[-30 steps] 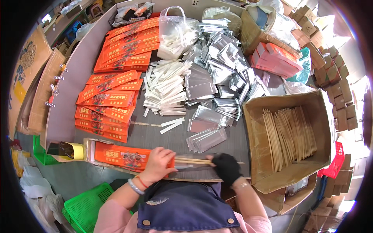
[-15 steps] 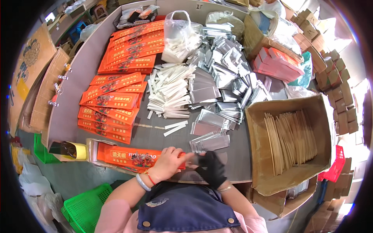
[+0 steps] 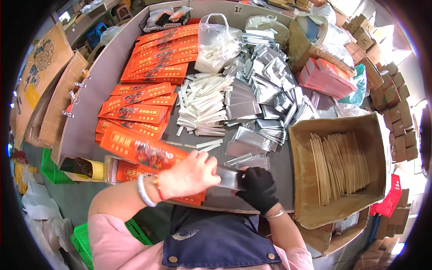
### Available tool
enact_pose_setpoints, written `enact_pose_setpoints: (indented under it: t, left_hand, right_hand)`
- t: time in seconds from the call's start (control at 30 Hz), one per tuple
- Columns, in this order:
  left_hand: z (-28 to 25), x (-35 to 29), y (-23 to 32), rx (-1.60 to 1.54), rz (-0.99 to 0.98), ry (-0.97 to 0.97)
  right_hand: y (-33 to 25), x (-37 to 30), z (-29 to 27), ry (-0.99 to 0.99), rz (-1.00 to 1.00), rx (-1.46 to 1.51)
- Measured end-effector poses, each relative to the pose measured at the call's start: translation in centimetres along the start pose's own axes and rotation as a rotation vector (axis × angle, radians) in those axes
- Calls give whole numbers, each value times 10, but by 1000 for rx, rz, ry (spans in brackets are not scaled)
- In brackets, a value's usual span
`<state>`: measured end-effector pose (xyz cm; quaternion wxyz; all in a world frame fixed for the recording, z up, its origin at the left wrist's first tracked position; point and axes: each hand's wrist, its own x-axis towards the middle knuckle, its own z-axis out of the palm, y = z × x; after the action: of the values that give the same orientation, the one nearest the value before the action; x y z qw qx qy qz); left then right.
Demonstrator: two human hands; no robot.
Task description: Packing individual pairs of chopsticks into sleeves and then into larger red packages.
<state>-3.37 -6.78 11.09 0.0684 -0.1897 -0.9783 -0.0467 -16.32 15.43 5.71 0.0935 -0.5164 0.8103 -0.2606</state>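
Observation:
My left hand (image 3: 191,174), with bangle and red string at the wrist, is closed around the right end of a long red printed paper sleeve (image 3: 139,149). That sleeve is lifted and tilted, its far end up to the left. In my right hand (image 3: 259,189), wearing a black fingerless glove, is one end of a silver packet (image 3: 229,177). The packet's other end meets my left hand at the sleeve's end; whether it is inside the sleeve is hidden. Below lie more red sleeves (image 3: 128,171) in a cardboard box (image 3: 110,170), partly covered by my left arm.
Red sleeves (image 3: 155,67) are stacked at the table's left. White paper strips (image 3: 204,103) and silver packets (image 3: 243,104) fill the middle. At right stands a cardboard box (image 3: 299,180) with wooden chopsticks (image 3: 342,166). A green basket (image 3: 81,243) is below left.
My left hand has raised a red sleeve out of the box, its far end swinging up. My right hand has moved slightly right, and a silver packet now shows between the hands.

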Motion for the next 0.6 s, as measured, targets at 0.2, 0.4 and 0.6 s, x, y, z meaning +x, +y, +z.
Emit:
enact_pose_setpoints:
  t: [0.2,0.4,0.6]
  left_hand:
    - [-3,-66,-100,400,-409,183]
    - [107,-52,52,-266,-971,106]
    - [127,-66,53,-491,-996,266]
  right_hand:
    - [25,-30,-24,36,146,-199]
    - [13,-41,-7,-68,160,-279]
    - [3,-36,-12,-237,97,-359]
